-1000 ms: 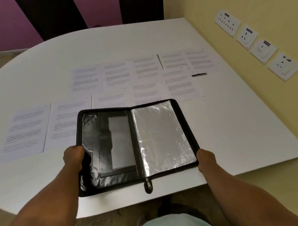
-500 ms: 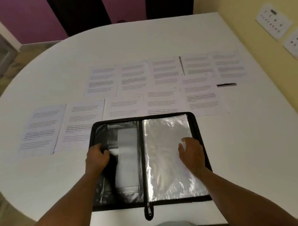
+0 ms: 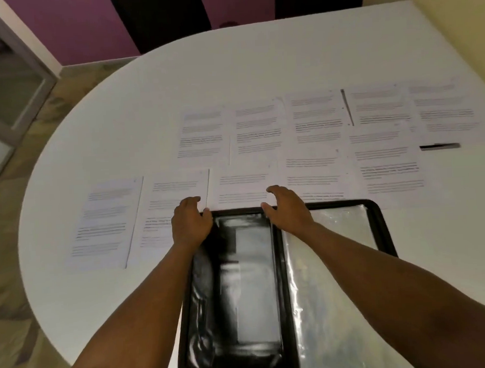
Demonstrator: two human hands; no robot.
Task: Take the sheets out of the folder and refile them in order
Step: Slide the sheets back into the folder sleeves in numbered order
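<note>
So the white table [image 3: 122, 133] has printed sheets [image 3: 107, 223] laid out in two rows, starting far left and running all the way across to the right. Left hand [image 3: 191, 222] sits at the far left corner of the open black folder [image 3: 232, 290], fingers loosely curled and close together over the sheet just beyond the rim, thumb near the folder's edge. Can't tell if it's actually touching the paper, it's a bit blurry. Right hand [image 3: 288, 209] is over the folder's far edge near the spine, fingers curved and slightly spread, holding nothing. The clear plastic sleeves [image 3: 337, 291] fill the folder's right half. Further right, a black pen [image 3: 439, 146] lies beside the sheets.
</note>
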